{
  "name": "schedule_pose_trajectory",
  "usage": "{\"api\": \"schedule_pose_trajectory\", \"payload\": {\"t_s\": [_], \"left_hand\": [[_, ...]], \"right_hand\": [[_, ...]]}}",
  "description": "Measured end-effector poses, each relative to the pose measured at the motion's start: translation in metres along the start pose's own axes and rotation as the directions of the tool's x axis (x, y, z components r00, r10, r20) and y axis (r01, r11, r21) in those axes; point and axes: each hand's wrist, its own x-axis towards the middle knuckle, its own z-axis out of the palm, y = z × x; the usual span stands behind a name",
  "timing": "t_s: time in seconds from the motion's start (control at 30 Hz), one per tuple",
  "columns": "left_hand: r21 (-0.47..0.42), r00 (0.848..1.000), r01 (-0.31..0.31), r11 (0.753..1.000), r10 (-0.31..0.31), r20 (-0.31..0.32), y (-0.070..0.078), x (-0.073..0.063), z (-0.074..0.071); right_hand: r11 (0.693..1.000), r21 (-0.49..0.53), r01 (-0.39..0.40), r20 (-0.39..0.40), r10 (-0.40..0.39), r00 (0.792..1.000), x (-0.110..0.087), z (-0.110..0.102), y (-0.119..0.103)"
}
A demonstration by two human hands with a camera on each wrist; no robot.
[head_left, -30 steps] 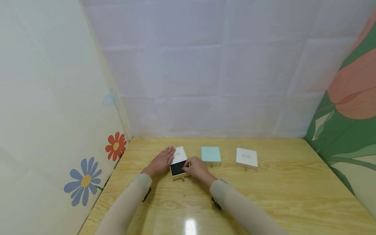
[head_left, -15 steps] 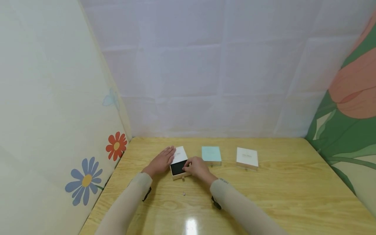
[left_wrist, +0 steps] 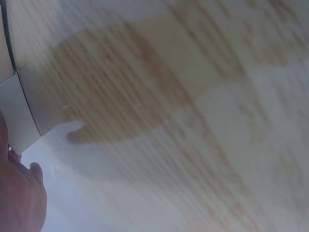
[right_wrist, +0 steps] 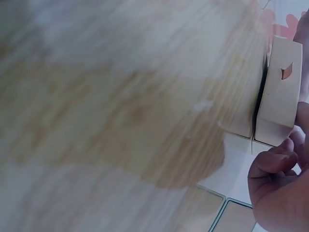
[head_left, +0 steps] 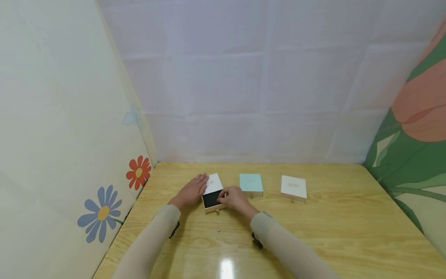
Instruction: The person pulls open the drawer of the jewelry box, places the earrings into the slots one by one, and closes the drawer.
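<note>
A white sliding box [head_left: 211, 184] stands left of centre on the table, its drawer [head_left: 213, 198] pulled out toward me and lined in black. My left hand [head_left: 191, 192] rests on the sleeve's left side, its fingers stretched over the top. My right hand [head_left: 235, 198] is at the drawer's right side, thumb and forefinger brought together over the black lining. In the right wrist view, its curled fingers are right at the corner of the drawer front [right_wrist: 280, 89], which has a small tab. I cannot tell what the fingertips pinch. A tiny shiny piece [head_left: 218, 230] lies in front of the drawer.
A mint-green box [head_left: 251, 182] stands to the right of my right hand, and another white box [head_left: 294, 186] farther right. Both sit on the wooden table [head_left: 331, 224]. A white sheet [head_left: 258, 85] hangs behind the table, with flower-patterned panels at both sides.
Almost nothing differs. Both hands keep their places on the box and drawer, and the whole view has shifted very slightly.
</note>
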Motion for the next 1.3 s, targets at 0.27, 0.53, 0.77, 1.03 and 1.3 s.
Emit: {"api": "schedule_pose_trajectory", "payload": {"t_s": [0.27, 0.53, 0.77, 1.03, 1.3], "left_hand": [[0.007, 1.000, 0.003, 1.000, -0.003, 0.018, -0.001, 0.000, 0.002], [0.011, 1.000, 0.009, 1.000, -0.009, 0.020, -0.001, 0.001, 0.003], [0.024, 1.000, 0.005, 1.000, -0.005, 0.022, -0.001, 0.002, 0.003], [0.003, 1.000, 0.011, 1.000, -0.011, 0.011, 0.000, 0.001, 0.003], [0.013, 1.000, 0.015, 1.000, -0.015, 0.007, 0.000, 0.000, 0.001]], "right_hand": [[1.000, 0.015, -0.016, 0.011, 0.016, 1.000, -0.001, 0.001, 0.000], [1.000, 0.030, -0.006, 0.011, 0.006, 1.000, -0.002, 0.000, 0.001], [0.995, 0.102, -0.023, 0.004, 0.023, 1.000, -0.007, -0.005, -0.002], [0.986, 0.165, 0.029, -0.016, -0.027, 1.000, -0.016, -0.011, -0.002], [0.977, 0.210, 0.043, 0.040, -0.053, 0.998, -0.025, -0.016, -0.003]]}}
